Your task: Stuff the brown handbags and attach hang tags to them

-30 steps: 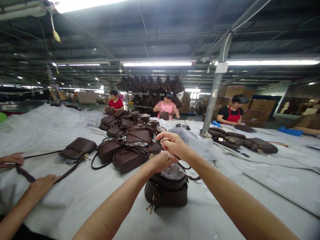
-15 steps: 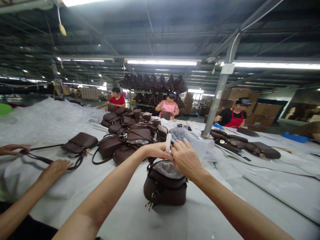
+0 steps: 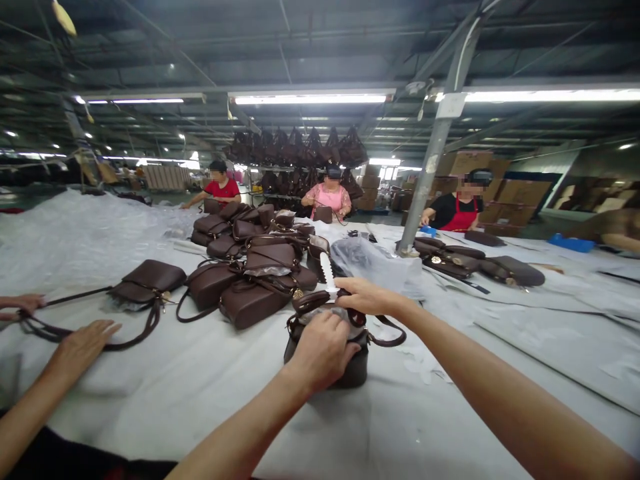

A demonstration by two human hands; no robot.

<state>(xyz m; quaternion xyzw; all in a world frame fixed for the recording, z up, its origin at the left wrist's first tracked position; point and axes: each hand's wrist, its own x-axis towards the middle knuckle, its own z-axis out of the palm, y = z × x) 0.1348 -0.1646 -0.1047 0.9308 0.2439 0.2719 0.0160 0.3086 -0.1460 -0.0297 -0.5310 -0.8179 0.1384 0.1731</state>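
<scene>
A dark brown handbag (image 3: 357, 375) stands upright in front of me on the white-covered table. My left hand (image 3: 324, 347) lies at its mouth, fingers bent against the crinkled clear plastic lining (image 3: 311, 315); the fingertips are partly hidden. My right hand (image 3: 367, 297) comes in from the right and grips the bag's upper edge with curled fingers. Just beyond those fingers a white strip with a notched edge (image 3: 327, 270) sticks up from the top of the bag. A brown strap loop (image 3: 393, 339) hangs out on the bag's right side.
Several brown handbags (image 3: 260, 293) are piled behind mine. At left, another person's hands (image 3: 83, 343) handle the strap of a handbag (image 3: 145, 280). Clear plastic (image 3: 373, 260) lies beyond my right hand, near a metal post (image 3: 425, 173). More bags (image 3: 465, 260) lie right; co-workers stand across the table.
My left hand has moved from the white strip down to the bag's mouth. My right hand has shifted to the upper edge. The strap loop now shows at the right; the view has tilted down.
</scene>
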